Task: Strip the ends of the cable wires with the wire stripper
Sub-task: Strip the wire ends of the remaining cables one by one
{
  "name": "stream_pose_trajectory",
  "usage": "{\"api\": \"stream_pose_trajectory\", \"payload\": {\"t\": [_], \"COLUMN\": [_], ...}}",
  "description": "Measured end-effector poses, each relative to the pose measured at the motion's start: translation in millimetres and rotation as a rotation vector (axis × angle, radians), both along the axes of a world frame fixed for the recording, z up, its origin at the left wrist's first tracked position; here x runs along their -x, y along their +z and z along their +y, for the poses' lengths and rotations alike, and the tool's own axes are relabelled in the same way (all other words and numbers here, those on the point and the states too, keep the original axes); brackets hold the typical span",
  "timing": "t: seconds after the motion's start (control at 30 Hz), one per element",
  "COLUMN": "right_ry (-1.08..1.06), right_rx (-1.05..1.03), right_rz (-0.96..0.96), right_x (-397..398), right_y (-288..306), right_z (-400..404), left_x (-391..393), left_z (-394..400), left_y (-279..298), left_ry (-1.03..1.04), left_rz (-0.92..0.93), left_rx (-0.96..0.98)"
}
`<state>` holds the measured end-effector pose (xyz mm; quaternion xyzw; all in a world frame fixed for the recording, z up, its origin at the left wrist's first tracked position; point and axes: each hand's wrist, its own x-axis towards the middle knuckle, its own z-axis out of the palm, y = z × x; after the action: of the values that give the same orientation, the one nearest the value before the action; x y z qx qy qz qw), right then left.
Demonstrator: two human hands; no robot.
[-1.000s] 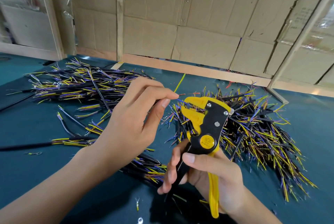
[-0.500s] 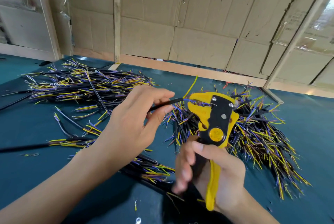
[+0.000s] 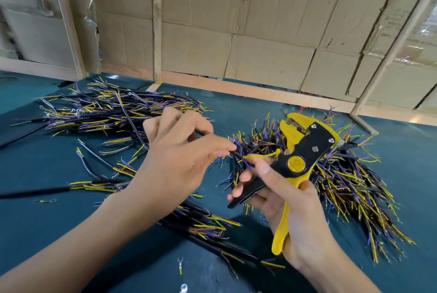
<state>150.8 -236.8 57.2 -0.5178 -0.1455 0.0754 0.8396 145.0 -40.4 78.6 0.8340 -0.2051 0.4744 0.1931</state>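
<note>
Since half a second ago the cable has come out of the stripper's jaws: the tool has swung away toward 2 o'clock and the cable end now lies between the two hands instead of in the yellow head. The left hand (image 3: 175, 162) pinches a short black cable (image 3: 237, 155) between thumb and forefinger, the other fingers loosely curled above it, and the cable's thin yellow wire (image 3: 261, 156) trails toward 3 o'clock, reaching the tool near its pivot. The right hand (image 3: 290, 207) grips the wire stripper (image 3: 305, 150) by its handles, thumb laid along the black body, fingers curled round the black handle, the yellow handle running down through the palm toward 6 o'clock. Behind the tool, from 3 to 5 o'clock, a heap of cut cables (image 3: 343, 181) spreads over the green table (image 3: 35, 162). A second pile of cables (image 3: 113, 112) lies at 10 o'clock, and a few loose ones (image 3: 203, 224) sit under the left wrist. Cardboard panels (image 3: 260, 20) wall the far edge at 12 o'clock.
</note>
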Motion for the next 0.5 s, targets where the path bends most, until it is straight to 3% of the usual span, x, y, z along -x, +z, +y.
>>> {"api": "stream_pose_trajectory", "payload": {"t": [0.23,0.33,0.4,0.5], "right_ry": [-0.189,-0.322,-0.340,-0.365], "right_rx": [-0.010,0.045,0.042,-0.044], "right_rz": [-0.061,-0.022,0.077,0.198], "right_x": [-5.3,-15.8,-23.9,-29.2], "right_y": [4.7,14.0,19.7,25.9], "right_z": [-8.3,-23.8,-33.7,-42.4], "left_x": [-0.8,-2.9,-6.7,-8.2], "left_z": [-1.8,11.2,20.5,25.4], "left_y": [-1.5,0.9,-2.4,-9.2], "left_ry": [-0.122,-0.361,-0.333,-0.280], "left_rz": [0.071,0.530,0.897,1.095], "left_rx": [-0.180,-0.198,-0.366,-0.484]}}
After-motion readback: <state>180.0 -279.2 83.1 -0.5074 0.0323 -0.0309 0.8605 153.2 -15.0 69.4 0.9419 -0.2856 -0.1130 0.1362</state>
